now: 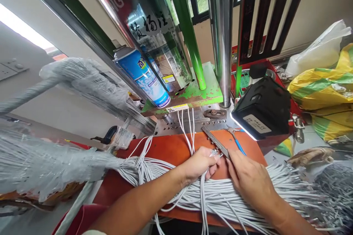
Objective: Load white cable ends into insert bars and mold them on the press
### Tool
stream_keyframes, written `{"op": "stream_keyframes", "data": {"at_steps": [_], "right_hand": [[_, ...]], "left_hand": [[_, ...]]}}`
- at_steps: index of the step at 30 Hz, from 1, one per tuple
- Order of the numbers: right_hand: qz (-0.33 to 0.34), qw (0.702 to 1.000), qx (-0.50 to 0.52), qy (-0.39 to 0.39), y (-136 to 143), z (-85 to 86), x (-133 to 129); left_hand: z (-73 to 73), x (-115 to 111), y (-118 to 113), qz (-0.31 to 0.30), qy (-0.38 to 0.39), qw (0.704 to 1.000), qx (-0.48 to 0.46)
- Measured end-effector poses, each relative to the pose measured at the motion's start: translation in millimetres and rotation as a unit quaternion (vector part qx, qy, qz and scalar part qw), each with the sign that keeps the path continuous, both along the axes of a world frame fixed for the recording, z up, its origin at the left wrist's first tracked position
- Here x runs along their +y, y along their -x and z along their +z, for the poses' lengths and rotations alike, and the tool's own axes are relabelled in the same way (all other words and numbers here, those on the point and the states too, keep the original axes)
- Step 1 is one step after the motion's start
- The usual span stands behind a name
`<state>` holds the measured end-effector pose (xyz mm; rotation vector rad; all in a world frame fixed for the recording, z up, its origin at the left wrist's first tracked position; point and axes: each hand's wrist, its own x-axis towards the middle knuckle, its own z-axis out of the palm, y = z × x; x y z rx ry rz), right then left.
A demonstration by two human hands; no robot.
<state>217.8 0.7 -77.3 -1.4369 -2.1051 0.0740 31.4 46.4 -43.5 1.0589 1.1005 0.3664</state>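
My left hand point(200, 163) is closed around a few white cables near their clear connector ends point(214, 153), some strands hanging down below it. A narrow metal bar point(213, 139) with several small studs along one edge sits in my right hand point(249, 176), its far end pointing away from me. The bar touches or nearly touches the connectors; fingers hide the exact contact. Under both hands a thick bundle of white cables point(182, 191) lies across the orange-brown work surface point(168, 145). Three or so cables point(186, 136) run from the left hand back under the machine.
Behind the surface stands a press with a green plate point(212, 84) and steel columns. A blue spray can point(143, 77) leans there. Pliers point(237, 141) with blue handles lie right, beside a black lamp box point(261, 108). Wrapped cables point(55, 158) fill the left; yellow-green sacks point(325, 84) stand right.
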Motion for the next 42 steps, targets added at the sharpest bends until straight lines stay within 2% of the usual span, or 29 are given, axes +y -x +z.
{"op": "stream_keyframes", "data": {"at_steps": [4, 6, 8, 11, 13, 20, 25, 27, 30, 32, 35, 42], "right_hand": [[0.059, 0.997, 0.035, 0.046, -7, -4.7, 3], [0.05, 0.996, 0.053, 0.051, -10, -5.4, 5], [0.016, 0.997, 0.068, 0.046, -11, -4.7, 6], [-0.013, 0.996, 0.081, 0.047, -11, -2.0, 6], [-0.009, 0.996, 0.077, 0.05, -10, -0.3, 6], [0.007, 0.997, 0.048, 0.067, -8, 3.0, 7], [0.064, 0.994, 0.051, 0.075, -11, 3.8, 7], [0.062, 0.993, 0.054, 0.081, -11, 3.9, 6], [0.002, 0.996, 0.062, 0.071, -10, 3.4, 4], [-0.016, 0.996, 0.062, 0.063, -9, 2.7, 4], [-0.003, 0.997, 0.05, 0.061, -9, 2.2, 3], [0.044, 0.995, 0.043, 0.073, -11, 3.0, 5]], "left_hand": [[-3.2, 1, -2, 0.012, -0.027, 1.0, 0.001], [-3.2, 4, 2, -0.021, -0.004, 0.999, -0.032], [-3.0, 7, 9, -0.026, -0.01, 0.998, -0.05], [-3.4, 9, 19, 0.052, -0.052, 0.997, -0.041], [-3.5, 9, 21, 0.083, -0.044, 0.995, -0.031], [-1.2, 10, 11, 0.066, -0.055, 0.996, 0.005], [-4.2, 9, 0, 0.094, -0.065, 0.993, 0.002], [-4.6, 11, 3, 0.081, -0.05, 0.995, -0.014], [-2.7, 18, 15, 0.025, 0.005, 0.999, -0.044], [-0.8, 24, 25, 0.01, 0.031, 0.998, -0.05], [1.4, 30, 31, 0.008, 0.02, 0.999, -0.031], [6.1, 36, 26, -0.051, 0.005, 0.999, 0.018]]}}
